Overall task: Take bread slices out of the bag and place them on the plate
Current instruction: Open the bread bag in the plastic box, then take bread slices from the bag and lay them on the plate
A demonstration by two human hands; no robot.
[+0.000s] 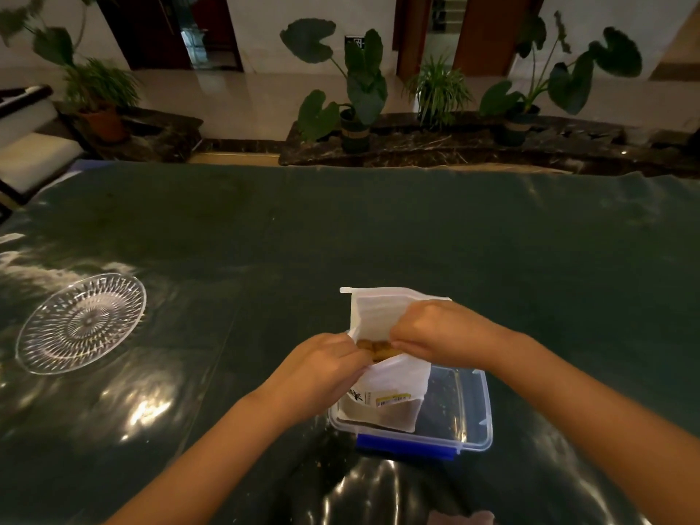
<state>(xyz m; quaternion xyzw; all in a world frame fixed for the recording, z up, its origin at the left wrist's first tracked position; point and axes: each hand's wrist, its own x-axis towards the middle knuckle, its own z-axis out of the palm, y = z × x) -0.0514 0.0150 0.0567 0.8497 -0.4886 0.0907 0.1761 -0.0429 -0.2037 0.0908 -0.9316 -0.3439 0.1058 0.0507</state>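
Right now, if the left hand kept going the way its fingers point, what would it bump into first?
The left hand points right, into the open bag. It would most likely meet the bread first, which its fingertips seem almost to touch already. Just past that is the right hand, holding the bag's other side.

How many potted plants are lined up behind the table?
4, maybe more off-frame: terracotta-potted plant far left, broad-leaved dark-potted plant centre, spiky grass-like plant beside it, tall leafy plant right.
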